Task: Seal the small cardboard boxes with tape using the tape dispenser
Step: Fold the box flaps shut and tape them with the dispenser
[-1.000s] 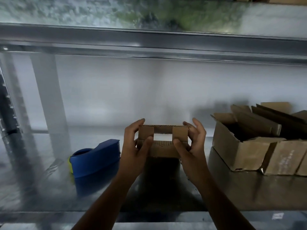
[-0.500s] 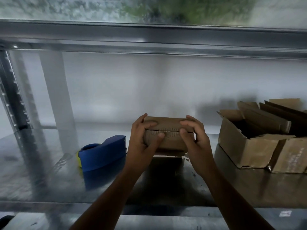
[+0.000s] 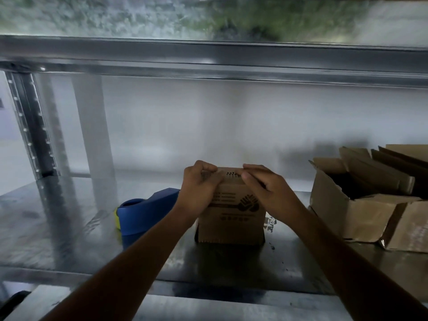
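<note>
Presently the small box [image 3: 231, 218], near the shelf [image 3: 69, 239] front edge, is being pinched closed at its flaps by left grip [image 3: 199, 188] and right grip [image 3: 266, 188], seemingly for taping.

The small box [image 3: 231, 216] stands on the shelf [image 3: 58, 239], at centre. The tape dispenser [image 3: 146, 210] lies just beside it at 9 o'clock. The open carton [image 3: 361, 218] sits apart at 3 o'clock, with flattened boxes [image 3: 379, 172] in it. The left hand [image 3: 199, 188] and right hand [image 3: 266, 186] grip the small box at its top.
</note>
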`<state>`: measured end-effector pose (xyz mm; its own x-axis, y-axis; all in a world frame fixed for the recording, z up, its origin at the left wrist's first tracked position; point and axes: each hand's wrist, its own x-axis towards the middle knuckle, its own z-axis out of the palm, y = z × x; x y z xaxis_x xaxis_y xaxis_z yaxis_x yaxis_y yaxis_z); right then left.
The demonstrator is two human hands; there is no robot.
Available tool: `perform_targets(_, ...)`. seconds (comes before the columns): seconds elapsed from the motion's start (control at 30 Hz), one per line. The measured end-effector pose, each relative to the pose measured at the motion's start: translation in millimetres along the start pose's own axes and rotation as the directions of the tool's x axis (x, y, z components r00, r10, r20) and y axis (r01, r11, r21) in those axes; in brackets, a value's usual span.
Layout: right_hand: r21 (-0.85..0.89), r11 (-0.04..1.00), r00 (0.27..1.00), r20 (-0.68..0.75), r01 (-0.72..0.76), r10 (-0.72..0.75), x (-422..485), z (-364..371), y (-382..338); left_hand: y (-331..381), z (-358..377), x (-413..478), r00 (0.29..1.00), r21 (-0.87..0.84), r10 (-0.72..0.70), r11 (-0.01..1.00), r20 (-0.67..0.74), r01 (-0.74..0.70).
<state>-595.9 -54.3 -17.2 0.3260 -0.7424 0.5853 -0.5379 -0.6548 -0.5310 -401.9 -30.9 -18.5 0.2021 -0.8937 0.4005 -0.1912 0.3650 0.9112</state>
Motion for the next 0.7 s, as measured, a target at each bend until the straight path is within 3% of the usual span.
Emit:
perform_targets(0.1, 0.071, 0.997, 0.999, -0.049, 0.017, -0.014, 0.7, 7.8, 4.7, -4.9, -7.0, -0.2, 0.997, -0.059, -0.009, 0.998, 0.082, 0.014)
perform_targets(0.2, 0.05, 0.999, 0.997, 0.075, 0.016, -0.019, 2.6, 18.3, 8.4, -12.1, -15.3, 7.3, 0.998, 0.059, 0.057, 0.997, 0.011, -0.057)
perform_targets(0.27, -0.028, 1.0, 0.989, 0.15, 0.012, -0.008, -1.2, 30.6, 16.8, -24.2, -18.7, 5.7, 1.0, 0.107, 0.007, 0.994, -0.019, -0.005)
perform_targets(0.5, -0.017, 1.0, 0.995, 0.093, 0.021, -0.019, 0.7, 38.8, 28.5, -40.5, -20.2, -8.3, 1.0, 0.053, -0.028, 0.998, 0.003, 0.028)
perform_targets(0.6, -0.023, 0.999, 0.993, 0.115, 0.022, -0.019, 2.1, 43.9, 29.3, -43.2, -25.0, -8.7, 0.992, 0.032, -0.092, 0.995, 0.086, 0.089)
perform_targets(0.7, -0.036, 0.998, 0.989, 0.142, 0.044, -0.039, -0.1, 44.6, 33.9, -38.5, -35.9, -12.3, 0.988, 0.29, 0.137, 0.945, 0.071, -0.152)
